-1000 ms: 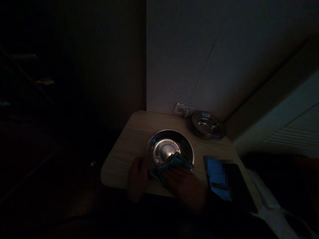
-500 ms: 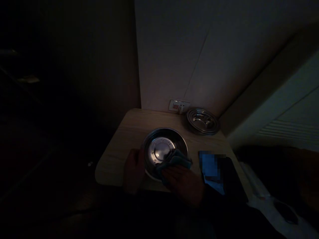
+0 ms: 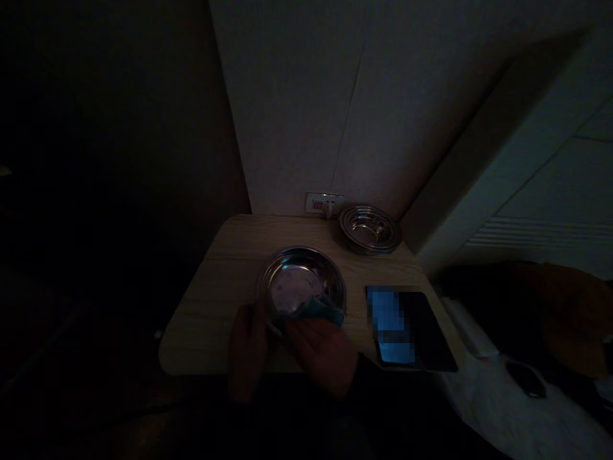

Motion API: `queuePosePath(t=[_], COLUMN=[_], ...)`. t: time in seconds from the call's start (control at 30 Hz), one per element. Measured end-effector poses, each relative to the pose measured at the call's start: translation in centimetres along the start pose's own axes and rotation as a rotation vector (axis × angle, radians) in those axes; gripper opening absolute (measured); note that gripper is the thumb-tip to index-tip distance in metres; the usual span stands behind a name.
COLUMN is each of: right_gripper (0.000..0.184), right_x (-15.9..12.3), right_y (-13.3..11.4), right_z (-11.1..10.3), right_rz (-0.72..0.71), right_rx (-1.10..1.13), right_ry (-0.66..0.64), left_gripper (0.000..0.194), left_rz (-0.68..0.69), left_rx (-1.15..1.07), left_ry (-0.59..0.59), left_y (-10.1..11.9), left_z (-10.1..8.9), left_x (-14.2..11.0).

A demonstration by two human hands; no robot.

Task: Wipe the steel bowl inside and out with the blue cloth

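A shiny round metal bowl [image 3: 299, 278] rests near the front of a small wooden table. At its left rim is my left hand [image 3: 248, 348], thumb up against the edge and fingers curled around the side. My right hand [image 3: 320, 351] presses a bluish-green cloth [image 3: 316, 310] onto the near right inside of the bowl. The cloth lies partly under my fingers, and its lower part is hidden by them. The light is dim, so fine detail of both hands is lost.
Several nested metal bowls [image 3: 368, 230] stand at the table's back right corner, beside a wall socket [image 3: 324, 203] with a plug. A dark tablet [image 3: 412, 329] with a lit, blurred screen lies on the right of the wooden table [image 3: 205, 319]. An orange-brown cap [image 3: 575, 313] lies farther right.
The view has shifted, so the table sits further left in it. My right hand and the cloth remain on the bowl's near side; the cloth now looks more bunched and flattened beneath the fingers.
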State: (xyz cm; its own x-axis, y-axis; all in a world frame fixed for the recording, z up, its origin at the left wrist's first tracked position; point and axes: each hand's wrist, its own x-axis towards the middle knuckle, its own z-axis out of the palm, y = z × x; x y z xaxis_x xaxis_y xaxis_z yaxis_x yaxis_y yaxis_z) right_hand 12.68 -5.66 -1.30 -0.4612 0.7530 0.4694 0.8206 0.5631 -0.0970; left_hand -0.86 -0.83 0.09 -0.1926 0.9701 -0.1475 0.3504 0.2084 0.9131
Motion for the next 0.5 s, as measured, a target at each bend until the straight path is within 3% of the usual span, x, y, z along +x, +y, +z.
queuePosePath(t=[0.03,0.17,0.37,0.5], right_gripper=[0.029,0.030,0.031,0.033], right_x=[0.5,0.8,-2.2,-0.8], right_y=[-0.6,-1.4,2.7,0.8], right_z=[0.3,0.7,-1.6,-0.5], right_rz=[0.025,0.057,-0.146,-0.041], right_rx=[0.022,0.080,0.024,0.098], right_ry=[-0.017,-0.052,-0.213,-0.155], left_gripper=[0.033,0.025,0.024,0.025], left_rz=[0.015,0.018,0.088,0.103], left_rx=[-0.020,0.070,0.172,0.176], left_ry=[-0.029,0.070,0.114,0.081], left_y=[-0.3,-1.0,-0.3,0.2], left_z=[0.2,-0.4,-0.9,0.2], left_x=[-0.5,-1.0,-0.4,-0.9])
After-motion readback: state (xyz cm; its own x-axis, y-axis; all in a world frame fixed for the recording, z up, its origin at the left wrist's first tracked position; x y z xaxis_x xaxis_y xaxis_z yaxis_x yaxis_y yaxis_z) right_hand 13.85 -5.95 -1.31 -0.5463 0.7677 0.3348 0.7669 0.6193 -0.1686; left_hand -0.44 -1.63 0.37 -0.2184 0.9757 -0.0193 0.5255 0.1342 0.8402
